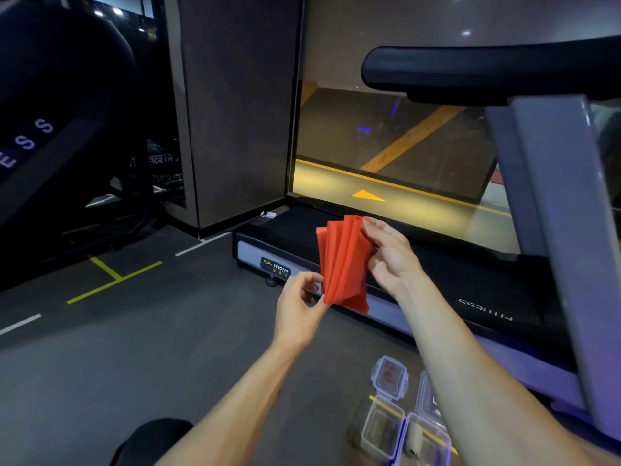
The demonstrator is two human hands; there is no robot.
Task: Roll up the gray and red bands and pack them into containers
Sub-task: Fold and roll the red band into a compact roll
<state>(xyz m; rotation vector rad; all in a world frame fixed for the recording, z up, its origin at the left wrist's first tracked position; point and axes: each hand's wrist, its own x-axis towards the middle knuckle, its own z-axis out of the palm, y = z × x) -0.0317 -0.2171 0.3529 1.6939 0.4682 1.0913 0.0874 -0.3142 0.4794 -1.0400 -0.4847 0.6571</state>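
I see my left hand (297,309) pinching the folded red band's (342,264) lower edge, my right hand (386,255) pinching its top. Behind my fingers, the treadmill (470,280) reads "BODY STRONG". Clear containers (383,428) lie below.

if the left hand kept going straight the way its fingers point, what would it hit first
The left hand already pinches the red band at its lower edge, so the band comes first; beyond it probably the treadmill, though depth is unclear.
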